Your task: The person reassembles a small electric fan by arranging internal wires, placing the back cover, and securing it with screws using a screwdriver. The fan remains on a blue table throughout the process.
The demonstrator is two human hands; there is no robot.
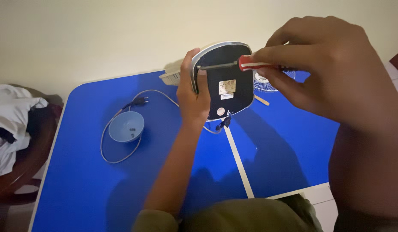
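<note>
My left hand [193, 95] grips the left edge of a small appliance base [226, 79], a dark oval plate with a silver rim and pale stickers, held upright above the blue table [78, 189]. My right hand [332, 68] holds a screwdriver with a red and clear handle [254, 64]. Its metal shaft [218, 66] points left, and the tip touches the base near my left fingers. A grey power cord [121, 159] runs from the base across the table and ends in a black plug [140, 101].
A small light-blue bowl [126, 126] with a few tiny parts inside sits within the cord loop. A white fan grille [267, 83] and a flat wooden stick [262, 100] lie behind the base. White cloth on a dark chair [12, 124] stands at the left.
</note>
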